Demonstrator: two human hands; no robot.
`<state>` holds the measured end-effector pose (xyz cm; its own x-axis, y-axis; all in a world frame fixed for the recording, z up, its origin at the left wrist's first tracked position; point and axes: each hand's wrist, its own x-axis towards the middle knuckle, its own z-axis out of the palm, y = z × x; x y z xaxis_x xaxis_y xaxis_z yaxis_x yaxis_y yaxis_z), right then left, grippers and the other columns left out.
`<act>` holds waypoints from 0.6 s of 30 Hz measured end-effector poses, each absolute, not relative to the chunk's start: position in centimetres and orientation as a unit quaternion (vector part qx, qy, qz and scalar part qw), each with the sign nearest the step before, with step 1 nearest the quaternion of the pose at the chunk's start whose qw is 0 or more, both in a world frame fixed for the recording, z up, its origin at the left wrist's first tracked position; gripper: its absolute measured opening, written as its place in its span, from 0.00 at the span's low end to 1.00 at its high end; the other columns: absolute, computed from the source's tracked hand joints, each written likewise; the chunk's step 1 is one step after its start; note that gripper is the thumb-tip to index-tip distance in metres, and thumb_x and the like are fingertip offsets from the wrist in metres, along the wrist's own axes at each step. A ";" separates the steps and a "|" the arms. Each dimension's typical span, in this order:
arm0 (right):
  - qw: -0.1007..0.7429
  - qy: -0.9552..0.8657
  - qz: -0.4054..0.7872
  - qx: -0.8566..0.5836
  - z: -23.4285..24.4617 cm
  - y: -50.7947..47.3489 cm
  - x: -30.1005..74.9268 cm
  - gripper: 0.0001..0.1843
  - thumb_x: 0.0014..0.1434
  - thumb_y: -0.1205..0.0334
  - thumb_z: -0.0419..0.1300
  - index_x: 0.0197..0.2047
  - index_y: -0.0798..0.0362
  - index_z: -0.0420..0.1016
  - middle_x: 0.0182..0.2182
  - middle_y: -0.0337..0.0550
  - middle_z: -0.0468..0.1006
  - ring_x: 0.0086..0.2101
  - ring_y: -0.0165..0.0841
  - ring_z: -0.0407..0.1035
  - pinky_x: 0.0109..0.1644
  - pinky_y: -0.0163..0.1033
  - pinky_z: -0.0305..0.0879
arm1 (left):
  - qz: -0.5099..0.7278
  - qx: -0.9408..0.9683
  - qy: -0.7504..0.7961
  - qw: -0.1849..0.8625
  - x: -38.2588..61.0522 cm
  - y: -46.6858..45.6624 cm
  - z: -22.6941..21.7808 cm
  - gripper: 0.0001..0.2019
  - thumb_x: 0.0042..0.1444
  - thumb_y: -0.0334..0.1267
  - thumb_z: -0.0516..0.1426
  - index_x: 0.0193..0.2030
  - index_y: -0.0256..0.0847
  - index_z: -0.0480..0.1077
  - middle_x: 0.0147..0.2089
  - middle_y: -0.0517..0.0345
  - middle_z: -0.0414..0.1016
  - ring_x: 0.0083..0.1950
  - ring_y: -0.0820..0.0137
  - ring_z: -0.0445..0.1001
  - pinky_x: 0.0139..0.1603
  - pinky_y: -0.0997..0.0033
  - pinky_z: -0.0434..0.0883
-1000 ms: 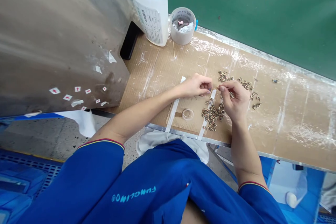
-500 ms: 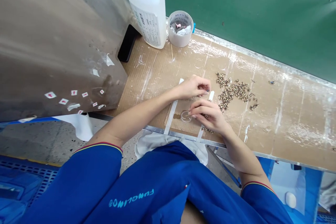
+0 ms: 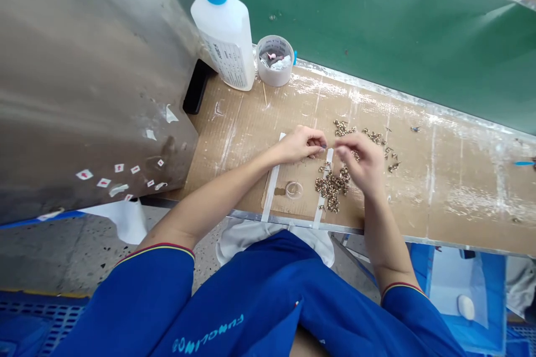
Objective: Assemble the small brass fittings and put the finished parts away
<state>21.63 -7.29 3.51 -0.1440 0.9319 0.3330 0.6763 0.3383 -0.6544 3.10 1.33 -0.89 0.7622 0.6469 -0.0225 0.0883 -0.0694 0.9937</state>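
My left hand (image 3: 302, 144) rests on the cardboard-covered bench (image 3: 419, 189), fingers pinched on something too small to name. My right hand (image 3: 360, 160) hovers just right of it, fingers curled and slightly blurred, fingertips nearly meeting the left hand's; what it grips is hidden. Below the hands lies a pile of small brass-coloured metal parts (image 3: 331, 185). More of these parts (image 3: 368, 136) are scattered beyond the right hand. A small clear round dish (image 3: 294, 189) sits on the bench below my left hand, between two white tape strips (image 3: 272, 189).
A white glue bottle with a blue nozzle (image 3: 224, 33) and a tape roll holding scraps (image 3: 274, 60) stand at the bench's back left. A steel cabinet (image 3: 84, 78) with small stickers is on the left. A green wall (image 3: 377, 28) backs the bench.
My right hand has lifted from the clear dish back up to my left hand's fingertips. The camera view has tilted, shifting the bench downward and left in the frame.
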 end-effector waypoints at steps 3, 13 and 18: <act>0.355 -0.661 0.111 -0.651 2.5 -4.7 23.4 0.08 0.68 0.59 0.60 0.44 0.49 0.80 0.35 0.43 0.82 0.33 0.34 0.75 0.39 0.43 0.72 | 0.220 0.683 0.267 0.643 3.1 1.3 -1.0 0.04 0.57 0.25 0.60 0.36 0.34 0.76 0.29 0.59 0.77 0.28 0.77 0.74 0.34 0.76 0.72; 0.241 -0.653 0.074 -0.715 -0.3 -0.4 22.8 0.04 0.60 0.66 0.64 0.33 0.49 0.75 0.33 0.46 0.77 0.39 0.42 0.71 0.48 0.49 0.67 | 0.237 0.611 0.250 0.713 2.8 1.4 -0.9 0.03 0.54 0.26 0.62 0.34 0.34 0.72 0.27 0.62 0.74 0.26 0.80 0.71 0.32 0.77 0.70; 0.195 -0.663 0.103 -0.716 0.3 -1.2 22.5 0.06 0.61 0.68 0.61 0.33 0.50 0.71 0.36 0.49 0.76 0.41 0.42 0.71 0.49 0.48 0.66 | 0.234 0.569 0.238 0.751 2.7 1.5 -0.5 0.05 0.53 0.29 0.63 0.33 0.34 0.71 0.28 0.62 0.74 0.27 0.79 0.71 0.31 0.77 0.69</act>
